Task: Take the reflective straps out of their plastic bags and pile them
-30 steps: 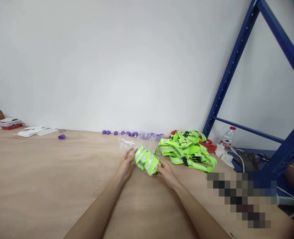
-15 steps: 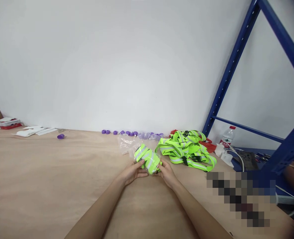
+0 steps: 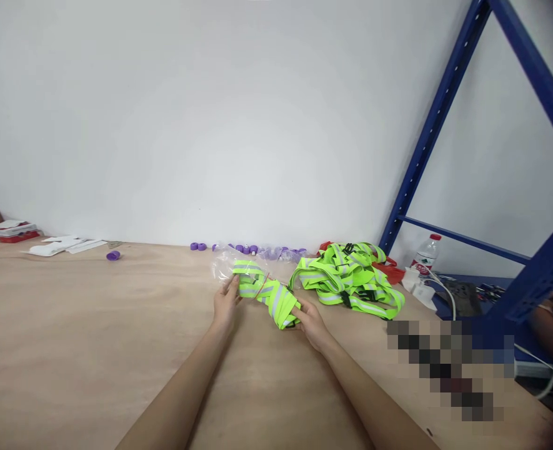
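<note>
A folded fluorescent-green reflective strap (image 3: 280, 304) with silver stripes stretches between my two hands above the table. Its left part lies inside a clear plastic bag (image 3: 224, 265), and its right part is out in the open. My left hand (image 3: 226, 305) is closed on the bag's side, with the strap's left part beside its fingertips. The strap's right end is pinched by my right hand (image 3: 312, 324), whose fingers are partly hidden behind it. To the right of the hands, a heap of similar green straps (image 3: 351, 278) with black buckles lies over something red.
Several purple rolls (image 3: 243, 249) line the wall, and another purple roll (image 3: 113, 255) lies farther left. White strips (image 3: 65, 245) and a red-white box (image 3: 7, 231) sit far left. A blue rack (image 3: 438, 125), a water bottle (image 3: 427, 253) and another person's arm (image 3: 550, 331) are at right.
My left hand has moved left and up with the bag, while my right hand stays nearly in place with the strap. The strap has come partly out of the bag and stretched longer.
</note>
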Demonstrator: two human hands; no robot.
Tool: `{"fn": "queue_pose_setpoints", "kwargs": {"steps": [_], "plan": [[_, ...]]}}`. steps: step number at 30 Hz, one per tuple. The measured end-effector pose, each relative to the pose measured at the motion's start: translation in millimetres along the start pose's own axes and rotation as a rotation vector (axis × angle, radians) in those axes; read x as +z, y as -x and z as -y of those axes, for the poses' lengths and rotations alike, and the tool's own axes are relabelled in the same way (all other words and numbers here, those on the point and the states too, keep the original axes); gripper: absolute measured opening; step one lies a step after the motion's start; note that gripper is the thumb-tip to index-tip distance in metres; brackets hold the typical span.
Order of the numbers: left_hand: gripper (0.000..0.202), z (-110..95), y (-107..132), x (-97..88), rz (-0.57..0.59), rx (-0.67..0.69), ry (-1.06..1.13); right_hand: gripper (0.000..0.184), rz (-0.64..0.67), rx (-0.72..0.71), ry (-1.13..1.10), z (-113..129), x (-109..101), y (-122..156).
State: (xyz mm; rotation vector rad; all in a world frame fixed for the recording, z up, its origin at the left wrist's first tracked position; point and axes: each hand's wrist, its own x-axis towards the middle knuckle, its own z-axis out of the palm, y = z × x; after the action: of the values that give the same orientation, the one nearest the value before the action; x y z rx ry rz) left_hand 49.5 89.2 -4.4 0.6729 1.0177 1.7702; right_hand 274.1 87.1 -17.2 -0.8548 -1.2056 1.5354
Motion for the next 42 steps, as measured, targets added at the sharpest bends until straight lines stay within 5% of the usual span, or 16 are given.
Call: {"fn": "queue_pose_setpoints", "kwargs": {"steps": [4,7,15,23,35,39,42], "plan": [[0.044,-9,-8,-8.7,-0.160,0.062,-0.004,0.053,-0.014,-0.002,0.012,-2,-1,-1],[0.045,-16,-9,-12.0,-0.171,0.075,0.037,0.051,-0.025,-0.028,0.020,-3,-1,-2],[0.099,-13,7,1.2,0.200,-0.130,0.016,0.051,-0.041,-0.041,-0.031,-1,1,0],[0.052,-9,4,-4.4,0.378,-0.089,-0.278,0.047,-0.039,-0.042,-0.036,1,2,0],[0.041,-4,-1,-7.7,0.173,0.010,-0.341,0.043,-0.051,-0.074,-0.026,4,3,2],[0.026,-7,-5,-15.0,0.011,0.211,-0.655,0.040,-0.053,-0.082,-0.025,6,4,3],[0.018,-8,-7,-21.3,0.006,0.355,-0.983,0.039,-0.059,-0.082,-0.033,6,4,3]]}}
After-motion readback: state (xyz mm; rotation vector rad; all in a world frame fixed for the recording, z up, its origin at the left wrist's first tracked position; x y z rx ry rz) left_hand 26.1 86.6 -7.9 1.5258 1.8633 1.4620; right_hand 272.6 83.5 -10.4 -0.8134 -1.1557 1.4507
